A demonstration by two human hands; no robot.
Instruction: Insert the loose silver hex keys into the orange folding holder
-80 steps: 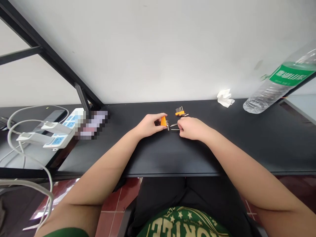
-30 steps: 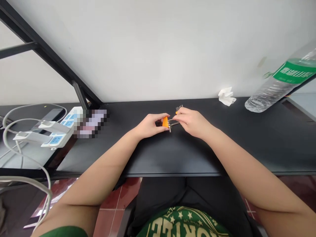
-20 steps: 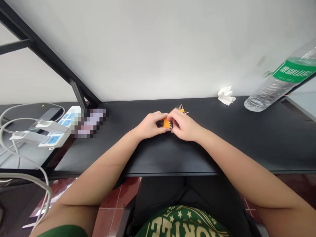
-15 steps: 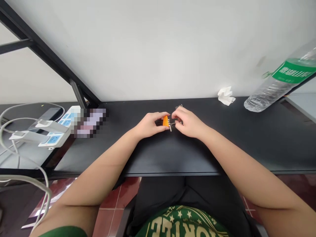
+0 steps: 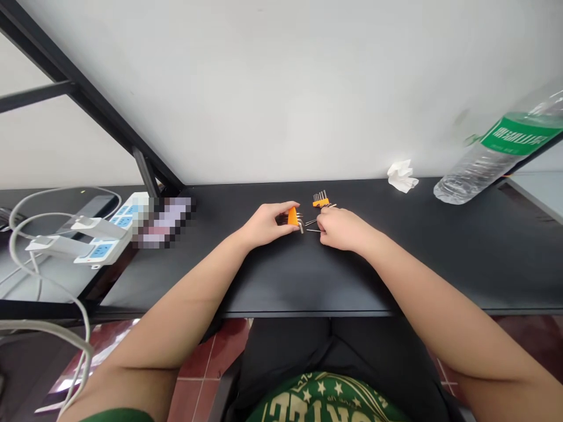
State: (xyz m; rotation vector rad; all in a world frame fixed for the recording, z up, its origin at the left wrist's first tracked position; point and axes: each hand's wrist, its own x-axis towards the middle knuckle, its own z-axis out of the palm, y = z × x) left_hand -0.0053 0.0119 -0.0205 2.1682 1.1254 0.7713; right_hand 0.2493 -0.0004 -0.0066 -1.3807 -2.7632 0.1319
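Item: left hand [image 5: 265,224]. I have it curled on the black table [image 5: 440,258], thumb and fingers closed on an orange holder [image 5: 292,216] with several metal hex keys seated in it, short ends pointing right.

Item: right hand [image 5: 341,227]. It rests on the table just right of the holder, fingers folded down over a loose hex key [image 5: 312,230]; the thin rod shows between the two hands. I judge the fingertips to be pinching it, though the contact itself is hidden.

Item: second orange holder [image 5: 321,200]. It stands just behind the right hand, its keys upright, untouched.

Method, as I judge it: keep the left grip firm and the holder level, line the loose key's end with a free slot, push straight, and do not knock the seated keys.

Item: surroundings. Crumpled tissue [image 5: 401,176] and a plastic bottle [image 5: 492,152] lie far right; a power strip [image 5: 103,234] with white plugs sits on the left.

Change from half a second ago: my right hand was then raised against the holder, fingers at its keys and covering most of the second holder. Now it sits lower and farther right, the loose key lies exposed, and the second holder is in full view. The left hand keeps its place.
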